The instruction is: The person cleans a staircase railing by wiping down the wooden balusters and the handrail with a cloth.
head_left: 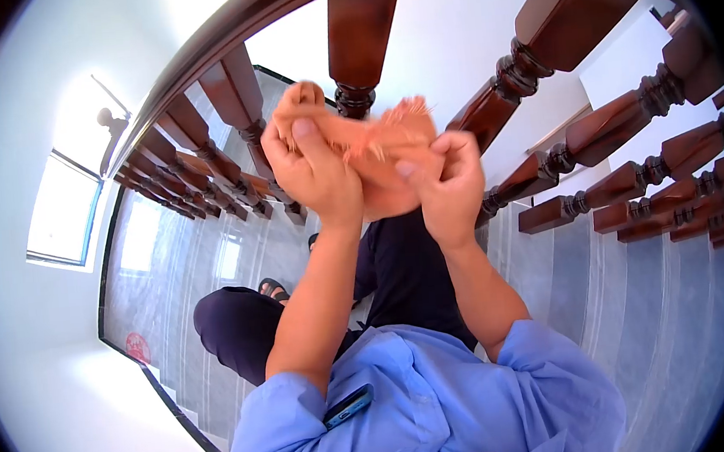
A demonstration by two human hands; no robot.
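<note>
An orange cloth (388, 181) with frayed, fringed edges is held up in front of the dark wooden balusters. My left hand (315, 166) grips its left part, the thumb lying on top and a rolled bit of cloth above the fingers. At the right side of the cloth, my right hand (452, 181) pinches it between thumb and fingers. The cloth is bunched and partly folded between the two hands, and slightly blurred.
Dark wooden balusters (364, 30) stand under a curved handrail just beyond my hands. Grey stair steps (631, 290) lie to the right. A window (63, 211) is at the left. A phone (348, 407) shows at my shirt front.
</note>
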